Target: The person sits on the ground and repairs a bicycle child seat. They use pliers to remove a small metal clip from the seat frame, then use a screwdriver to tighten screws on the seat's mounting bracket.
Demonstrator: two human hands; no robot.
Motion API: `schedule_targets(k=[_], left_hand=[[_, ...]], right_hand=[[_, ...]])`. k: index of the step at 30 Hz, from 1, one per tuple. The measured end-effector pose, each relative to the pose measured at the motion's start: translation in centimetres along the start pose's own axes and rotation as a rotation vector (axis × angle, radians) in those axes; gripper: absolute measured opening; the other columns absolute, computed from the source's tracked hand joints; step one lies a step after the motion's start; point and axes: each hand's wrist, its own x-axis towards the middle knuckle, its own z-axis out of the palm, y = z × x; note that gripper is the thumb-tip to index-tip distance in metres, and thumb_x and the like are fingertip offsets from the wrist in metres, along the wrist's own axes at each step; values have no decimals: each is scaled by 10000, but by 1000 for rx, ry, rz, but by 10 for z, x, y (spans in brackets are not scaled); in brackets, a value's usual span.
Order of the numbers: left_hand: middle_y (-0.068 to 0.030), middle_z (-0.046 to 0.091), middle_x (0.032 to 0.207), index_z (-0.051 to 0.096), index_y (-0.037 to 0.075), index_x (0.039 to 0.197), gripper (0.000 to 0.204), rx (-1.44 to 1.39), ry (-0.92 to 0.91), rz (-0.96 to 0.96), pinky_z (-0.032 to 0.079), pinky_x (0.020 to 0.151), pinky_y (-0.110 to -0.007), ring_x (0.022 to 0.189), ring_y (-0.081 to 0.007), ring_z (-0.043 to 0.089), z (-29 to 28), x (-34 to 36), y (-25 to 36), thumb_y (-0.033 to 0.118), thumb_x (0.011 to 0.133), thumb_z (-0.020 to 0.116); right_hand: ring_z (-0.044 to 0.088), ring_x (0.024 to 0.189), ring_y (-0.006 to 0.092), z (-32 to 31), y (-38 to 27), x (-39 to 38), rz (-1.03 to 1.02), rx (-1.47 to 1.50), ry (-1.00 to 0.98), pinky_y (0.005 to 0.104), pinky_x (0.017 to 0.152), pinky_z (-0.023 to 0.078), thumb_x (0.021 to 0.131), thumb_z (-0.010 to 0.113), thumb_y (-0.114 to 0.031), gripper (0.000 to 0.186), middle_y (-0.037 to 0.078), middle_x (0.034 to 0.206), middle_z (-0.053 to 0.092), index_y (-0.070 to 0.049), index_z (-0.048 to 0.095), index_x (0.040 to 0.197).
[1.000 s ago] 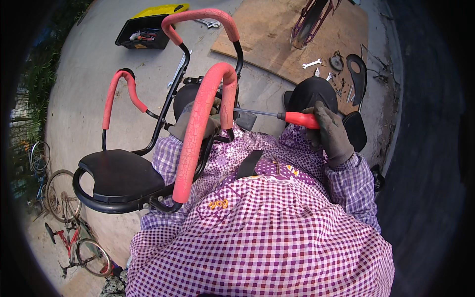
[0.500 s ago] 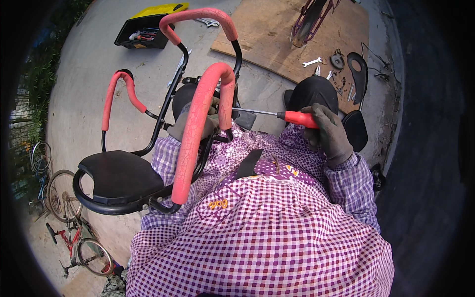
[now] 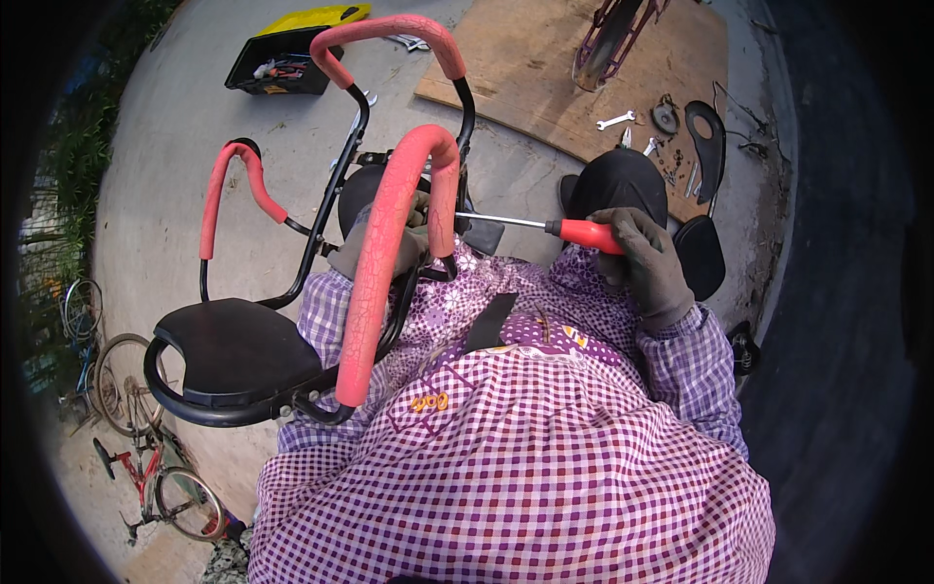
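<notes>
My right hand (image 3: pixel 647 268), in a grey work glove, is closed round the red handle of a screwdriver (image 3: pixel 590 234). Its thin metal shaft points left, and its tip is hidden behind a pink foam-covered bar. That bar belongs to a child bicycle seat (image 3: pixel 238 346) with a black pad and black tube frame, lying tilted over my left thigh. My left hand (image 3: pixel 355 255), also gloved, grips the seat's frame behind the bar, close to the screwdriver's tip. Most of its fingers are hidden there.
A black toolbox (image 3: pixel 282 80) with a yellow lid stands at the far left. Ahead lies a wooden board (image 3: pixel 525 68) bearing a bicycle wheel part, a wrench (image 3: pixel 615 121), pliers, small hardware and a black chain guard (image 3: pixel 705 146). Bicycles (image 3: pixel 146 477) are at lower left.
The screwdriver and my right hand have barely shifted. The seat's near end has dropped very slightly. Both hands keep their hold.
</notes>
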Motion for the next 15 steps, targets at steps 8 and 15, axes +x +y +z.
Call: schedule_targets(k=[8,15], left_hand=[[-77,591,983,618,38,1125,302,9,2,6,506,827,-302,898,-188,595,-2,2,2,-59,839,633],[-78,588,977,617,39,1124,303,7,4,0,503,822,-305,892,-190,592,0,1,2,-54,837,638]], right_hand=[[623,761,118,14,10,1,-158,24,77,266,690,523,993,713,-300,450,89,1014,667,5,634,1314],[643,784,135,0,4,-1,-13,-30,27,269,699,534,997,702,-337,483,89,974,671,20,626,1313]])
